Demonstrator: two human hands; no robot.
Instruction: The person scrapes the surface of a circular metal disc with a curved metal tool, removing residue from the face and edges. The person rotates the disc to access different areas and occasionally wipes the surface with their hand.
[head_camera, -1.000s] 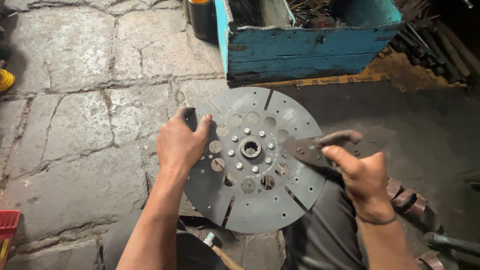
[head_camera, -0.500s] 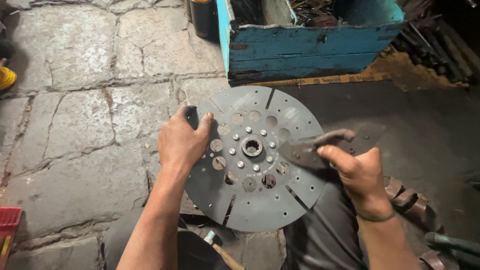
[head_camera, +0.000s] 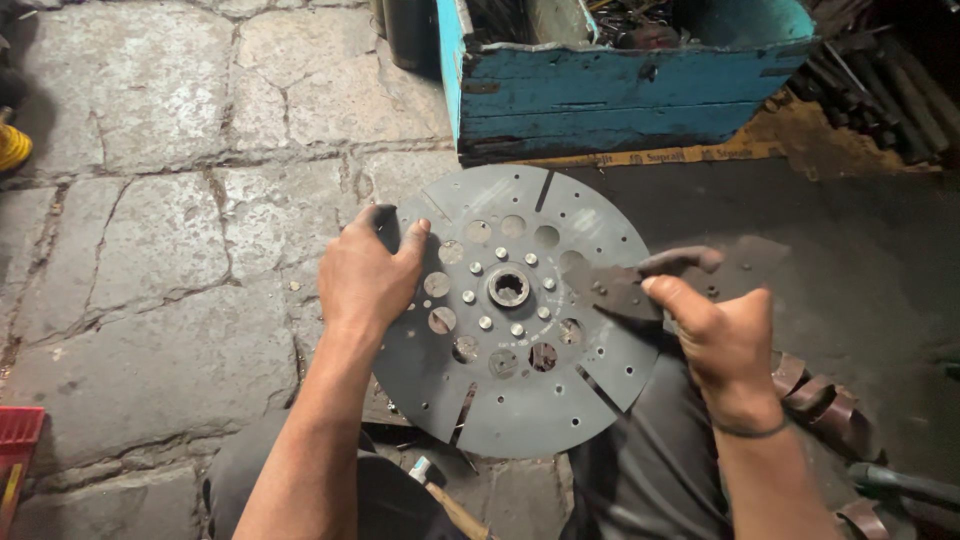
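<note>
Looking down from the head camera, a round grey metal disc (head_camera: 510, 310) with radial slots, round holes and a splined hub at its middle rests across the person's lap, above a cracked stone floor (head_camera: 150, 200); the left hand (head_camera: 365, 280) grips the disc's left rim, thumb over the face and fingers curled behind the edge, so it is closed on the disc; the right hand (head_camera: 720, 335) is closed on a flat dark friction segment (head_camera: 630, 285), pinched between thumb and forefinger and laid against the disc's right rim, overlapping the face just right of the hub.

As to progress, judging only from how things lie: the ring of rivets around the hub is in place, and the disc's face is otherwise bare metal; no lining piece looks fixed to it yet, and the one segment in hand seems merely held against it, not fastened; so the fitting looks to be at an early stage, with nearly the whole rim left to cover; whether the back carries anything I cannot tell.

Around the work: a worn blue wooden box (head_camera: 620, 90) of metal parts stands just beyond the disc; curved brown strips (head_camera: 820, 395) lie beside the right wrist; a hammer head (head_camera: 425, 470) shows beneath the disc's lower edge; a red crate corner (head_camera: 15, 440) sits at far left.
</note>
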